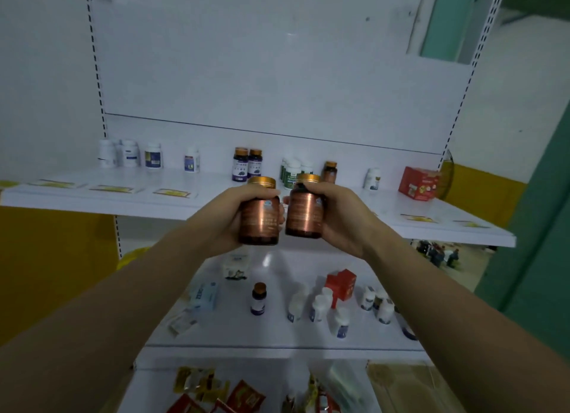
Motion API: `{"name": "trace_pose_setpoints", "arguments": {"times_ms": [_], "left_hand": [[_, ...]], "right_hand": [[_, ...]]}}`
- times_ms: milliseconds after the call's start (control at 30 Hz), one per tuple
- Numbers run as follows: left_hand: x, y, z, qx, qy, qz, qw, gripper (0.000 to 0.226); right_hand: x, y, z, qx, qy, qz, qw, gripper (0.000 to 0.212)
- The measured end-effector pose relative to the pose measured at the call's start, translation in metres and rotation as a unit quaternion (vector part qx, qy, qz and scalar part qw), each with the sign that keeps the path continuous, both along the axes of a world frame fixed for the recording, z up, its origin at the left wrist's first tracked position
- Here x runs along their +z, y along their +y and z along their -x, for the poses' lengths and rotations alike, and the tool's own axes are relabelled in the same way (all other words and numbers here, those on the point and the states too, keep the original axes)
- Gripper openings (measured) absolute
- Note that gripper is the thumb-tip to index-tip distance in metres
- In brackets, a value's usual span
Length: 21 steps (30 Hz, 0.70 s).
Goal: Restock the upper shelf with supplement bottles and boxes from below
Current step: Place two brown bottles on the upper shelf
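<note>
My left hand grips a copper-brown bottle with a gold cap. A matching copper bottle is held upright in my right hand. Both bottles hang side by side, almost touching, just in front of the upper shelf's front edge. On that shelf stand white bottles at the left, two dark purple-labelled bottles, green-labelled white bottles, a small brown bottle and a red box at the right.
The lower shelf carries a dark small bottle, several white bottles, a red box and pale boxes. Red and gold packets lie below. Yellow price labels sit on the upper shelf's front.
</note>
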<state>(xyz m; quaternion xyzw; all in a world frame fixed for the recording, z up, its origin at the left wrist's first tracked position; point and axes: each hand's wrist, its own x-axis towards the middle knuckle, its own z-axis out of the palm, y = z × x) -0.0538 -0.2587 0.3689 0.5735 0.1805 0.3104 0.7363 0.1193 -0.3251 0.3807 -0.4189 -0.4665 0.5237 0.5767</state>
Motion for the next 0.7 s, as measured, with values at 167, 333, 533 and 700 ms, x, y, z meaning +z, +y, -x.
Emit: {"name": "trace_pose_setpoints", "arguments": {"times_ms": [167,333,533,700], "left_hand": [[0.005,-0.006,-0.013,0.040,-0.025,-0.038,0.998,0.022],[0.015,-0.005,-0.025,0.046,-0.020,-0.080,0.996,0.021],[0.027,0.002,-0.047,0.064,0.036,-0.137,0.988,0.029],[0.030,0.017,-0.080,0.062,0.061,-0.166,0.982,0.032]], "right_hand": [[0.006,-0.007,-0.013,-0.018,-0.040,-0.006,0.999,0.041],[0.016,-0.014,-0.021,-0.044,-0.068,-0.017,0.997,0.045],[0.026,-0.024,-0.044,-0.129,-0.149,-0.016,0.980,0.038],[0.027,-0.028,-0.081,-0.199,-0.161,-0.008,0.967,0.042]]}}
